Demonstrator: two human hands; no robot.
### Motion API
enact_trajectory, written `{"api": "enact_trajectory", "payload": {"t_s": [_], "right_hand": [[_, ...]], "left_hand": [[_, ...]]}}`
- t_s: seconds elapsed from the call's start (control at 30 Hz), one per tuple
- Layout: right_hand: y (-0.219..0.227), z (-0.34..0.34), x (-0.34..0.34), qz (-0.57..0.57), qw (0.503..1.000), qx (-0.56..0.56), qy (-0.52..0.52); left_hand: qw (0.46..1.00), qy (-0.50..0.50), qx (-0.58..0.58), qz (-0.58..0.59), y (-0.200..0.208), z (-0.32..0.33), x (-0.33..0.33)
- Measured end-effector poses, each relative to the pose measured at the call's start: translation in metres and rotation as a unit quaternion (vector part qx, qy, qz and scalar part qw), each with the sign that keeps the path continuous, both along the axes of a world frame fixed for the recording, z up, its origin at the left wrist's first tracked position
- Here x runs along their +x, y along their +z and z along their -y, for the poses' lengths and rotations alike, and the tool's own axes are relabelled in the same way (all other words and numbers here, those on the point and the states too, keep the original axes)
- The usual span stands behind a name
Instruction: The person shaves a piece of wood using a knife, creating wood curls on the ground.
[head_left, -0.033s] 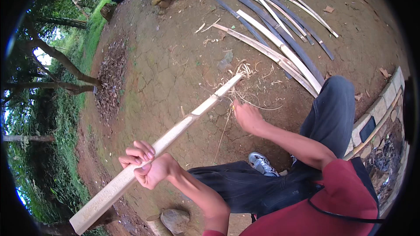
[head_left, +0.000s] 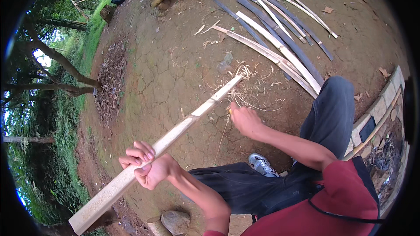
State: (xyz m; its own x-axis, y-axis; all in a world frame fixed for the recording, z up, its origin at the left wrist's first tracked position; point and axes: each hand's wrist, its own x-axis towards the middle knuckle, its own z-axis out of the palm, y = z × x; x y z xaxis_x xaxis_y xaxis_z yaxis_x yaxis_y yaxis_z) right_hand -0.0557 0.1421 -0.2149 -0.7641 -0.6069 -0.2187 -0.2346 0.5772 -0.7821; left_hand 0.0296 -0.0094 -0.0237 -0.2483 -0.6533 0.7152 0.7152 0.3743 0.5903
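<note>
A long, pale split-bamboo strip [head_left: 175, 132] slants from the lower left up to the shavings on the ground, with darker nodes along it. My left hand [head_left: 148, 164] is closed around its lower part, fingers over one edge and thumb on the near side. Just right of the strip's far half, my right hand [head_left: 246, 120] is closed, apart from the strip. A speck of yellow shows at its fingers; the rest of whatever it holds is hidden. Curly bamboo shavings [head_left: 246, 71] lie around the strip's far end.
Several bamboo strips [head_left: 280, 50], pale and dark, lie on the bare soil at the upper right. A low brick edge [head_left: 391, 94] with a dark flat device [head_left: 367, 129] on it runs along the right. A rounded stone [head_left: 175, 222] sits at the bottom. Trees stand left.
My right hand has shifted slightly down and toward me, and the yellow bit at its fingers now shows more. My left hand and the bamboo strip have hardly moved.
</note>
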Motion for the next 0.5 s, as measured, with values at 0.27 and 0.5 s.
{"api": "enact_trajectory", "payload": {"t_s": [0.27, 0.5], "right_hand": [[-0.014, 0.001, -0.01, -0.001, 1.0, -0.022, 0.007], [0.001, 0.006, 0.007, -0.041, 0.999, 0.028, -0.003]], "left_hand": [[1.0, 0.006, 0.016, 0.003, 0.001, 0.0, -0.007], [1.0, -0.023, 0.016, 0.007, -0.004, -0.008, -0.012]]}}
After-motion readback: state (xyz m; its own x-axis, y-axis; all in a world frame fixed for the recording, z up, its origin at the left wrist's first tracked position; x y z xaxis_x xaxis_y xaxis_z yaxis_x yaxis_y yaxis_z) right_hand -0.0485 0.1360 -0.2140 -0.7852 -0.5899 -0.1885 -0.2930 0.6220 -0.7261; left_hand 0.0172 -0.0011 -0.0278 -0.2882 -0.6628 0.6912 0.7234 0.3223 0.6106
